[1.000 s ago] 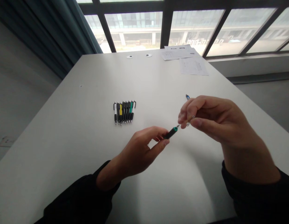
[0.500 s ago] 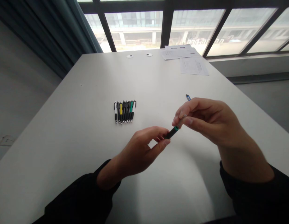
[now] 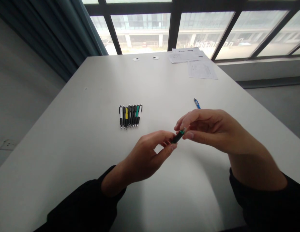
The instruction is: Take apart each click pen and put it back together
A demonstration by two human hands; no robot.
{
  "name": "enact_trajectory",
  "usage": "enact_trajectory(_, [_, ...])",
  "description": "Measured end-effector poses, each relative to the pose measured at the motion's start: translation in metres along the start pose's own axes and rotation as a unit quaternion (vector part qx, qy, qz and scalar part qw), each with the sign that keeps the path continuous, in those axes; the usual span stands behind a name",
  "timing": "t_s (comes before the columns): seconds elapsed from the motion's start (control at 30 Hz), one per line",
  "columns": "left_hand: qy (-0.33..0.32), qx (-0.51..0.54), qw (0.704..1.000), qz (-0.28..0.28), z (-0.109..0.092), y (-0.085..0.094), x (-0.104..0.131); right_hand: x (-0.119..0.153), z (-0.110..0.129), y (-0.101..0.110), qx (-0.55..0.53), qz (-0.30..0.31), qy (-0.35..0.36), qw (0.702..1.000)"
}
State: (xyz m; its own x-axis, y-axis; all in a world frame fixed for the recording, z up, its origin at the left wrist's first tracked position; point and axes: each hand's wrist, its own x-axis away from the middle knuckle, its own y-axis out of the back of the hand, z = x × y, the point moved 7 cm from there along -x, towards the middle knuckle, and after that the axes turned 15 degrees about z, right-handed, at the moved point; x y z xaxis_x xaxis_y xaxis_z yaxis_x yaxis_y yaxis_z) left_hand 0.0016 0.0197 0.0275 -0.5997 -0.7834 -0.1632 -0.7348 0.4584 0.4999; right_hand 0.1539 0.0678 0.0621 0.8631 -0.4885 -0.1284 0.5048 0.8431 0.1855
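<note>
Between the thumb and fingers of my left hand is the black lower barrel of a pen, tilted up to the right with a green rim at its upper end. A thin, shiny pen part sticks out a little past that rim. My right hand is closed in a pinch around this piece, its fingertips right by the green rim. How deep the piece sits in the barrel is hidden. Just beyond my right hand lies a blue pen, its near end close to the knuckles.
Several pens lie side by side left of centre on the white table, with black, white, yellow and green bodies. Printed papers rest at the far right corner. Two round white discs sit near the window edge.
My right hand has moved down and left toward the barrel, and less of the shiny part shows above the rim. My left hand keeps its hold. More of the blue pen is visible.
</note>
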Motion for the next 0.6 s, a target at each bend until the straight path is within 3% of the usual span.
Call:
enact_trajectory(0.1, [0.001,0.002,1.000,-0.004,0.001,0.001,0.000,0.006,-0.014,0.013,0.065,0.014,-0.070,0.995])
enact_trajectory(0.17, [0.004,0.004,1.000,-0.005,0.002,0.002,0.001,0.011,-0.035,0.028,0.171,0.004,-0.179,0.969])
enact_trajectory(0.2, [0.006,0.004,1.000,-0.005,0.002,0.002,0.001,0.015,-0.050,0.035,0.243,0.002,-0.255,0.936])
enact_trajectory(0.27, [0.008,0.004,1.000,-0.005,0.000,0.001,0.001,0.022,-0.079,0.048,0.383,0.027,-0.405,0.830])
enact_trajectory(0.33, [0.010,0.002,1.000,-0.003,-0.001,-0.001,0.001,0.023,-0.101,0.051,0.404,0.042,-0.449,0.796])
enact_trajectory(0.43, [0.009,-0.003,1.000,0.001,-0.005,-0.005,0.000,0.018,-0.117,0.050,0.409,0.046,-0.453,0.791])
enact_trajectory(0.6, [0.011,-0.006,1.000,0.000,-0.004,-0.006,-0.001,0.015,-0.117,0.046,0.410,0.055,-0.423,0.806])
